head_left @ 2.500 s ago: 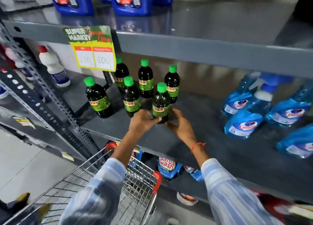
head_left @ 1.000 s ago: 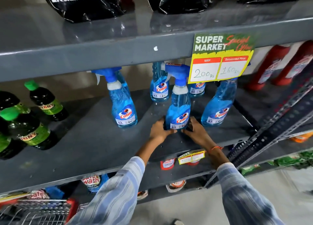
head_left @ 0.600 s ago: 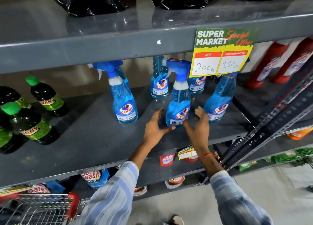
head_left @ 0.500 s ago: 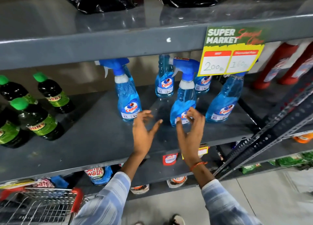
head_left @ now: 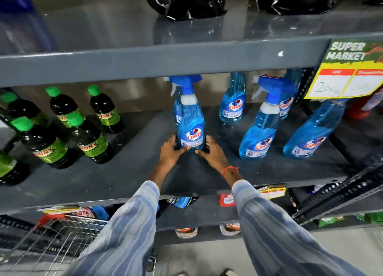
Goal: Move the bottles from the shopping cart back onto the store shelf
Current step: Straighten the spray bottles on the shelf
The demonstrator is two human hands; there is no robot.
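On the grey shelf, both hands' grip clamps one spray bottle.

Half a second ago both hands hung open and apart in front of the shelf, touching nothing. Now the left hand and the right hand are closed around the base of a blue spray bottle standing upright at the centre of the frame, left of the one they gripped a second ago. The view has swung left: the price sign now sits at the right edge, and more green-capped bottles show at the left.
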